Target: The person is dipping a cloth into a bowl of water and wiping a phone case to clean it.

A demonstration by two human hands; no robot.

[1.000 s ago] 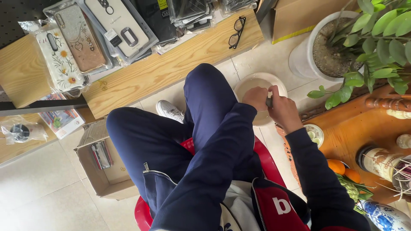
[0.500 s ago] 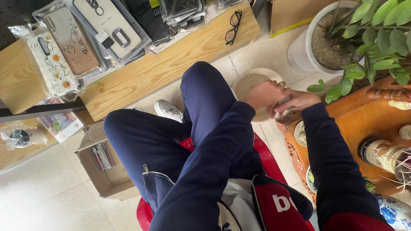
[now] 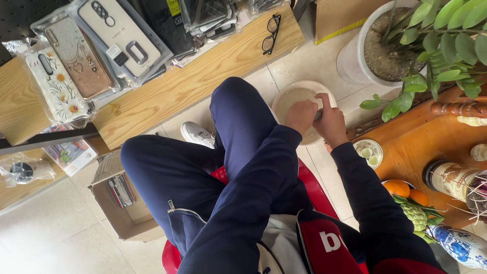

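Bowl (image 3: 291, 96), pale and round, on the tiled floor just above centre of the frame, partly hidden behind a raised knee in dark blue trousers (image 3: 238, 132). Left hand (image 3: 300, 115) curled into a loose fist over the bowl's middle, sleeve reaching down to the wrist. Right hand (image 3: 329, 121) close beside it, touching, fingers closed around a small dark object (image 3: 318, 114) too hidden to identify. Both hands over the bowl's right half. White plant pot (image 3: 355, 61) with green leaves at upper right, near the bowl. Wooden shelf (image 3: 203, 81) across the upper left, carrying packaged phone cases (image 3: 96, 56) and black glasses (image 3: 271, 34). Orange wooden table (image 3: 421, 142) at right, with a small dish of cups (image 3: 369, 151) and oranges (image 3: 403, 190). Open cardboard box (image 3: 119, 203) at lower left. Red chair (image 3: 314, 182) beneath the legs.
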